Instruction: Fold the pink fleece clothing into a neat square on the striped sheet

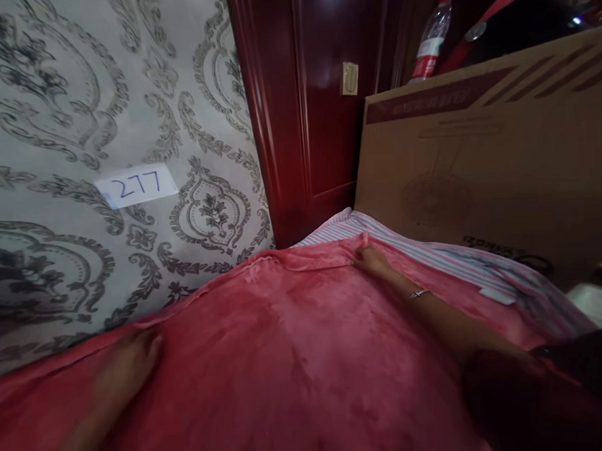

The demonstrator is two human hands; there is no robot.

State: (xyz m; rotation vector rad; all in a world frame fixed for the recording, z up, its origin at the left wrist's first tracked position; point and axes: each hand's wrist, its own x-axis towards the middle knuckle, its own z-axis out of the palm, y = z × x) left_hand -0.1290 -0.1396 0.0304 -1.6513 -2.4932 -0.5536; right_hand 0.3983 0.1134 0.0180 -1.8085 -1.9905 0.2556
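Note:
A red plush blanket point(305, 344) spreads across the bed, its far edge running along the wallpapered wall. At the blanket's far right corner, my right hand point(374, 260) is closed, pinching the fabric at the edge. A thin bracelet point(418, 294) circles that wrist. My left hand point(128, 363) lies low on the left side over the blanket, near its wall-side edge. It is smeared by motion, so its fingers do not show clearly. Beneath the blanket a striped sheet point(430, 257) shows along the right side.
Patterned wallpaper carries a paper label point(136, 185) reading 277. A dark red wooden panel point(322, 139) stands at the bed's far end. To the right a large cardboard box point(491, 166) rises beside the bed, with a plastic bottle point(430, 46) behind its top edge.

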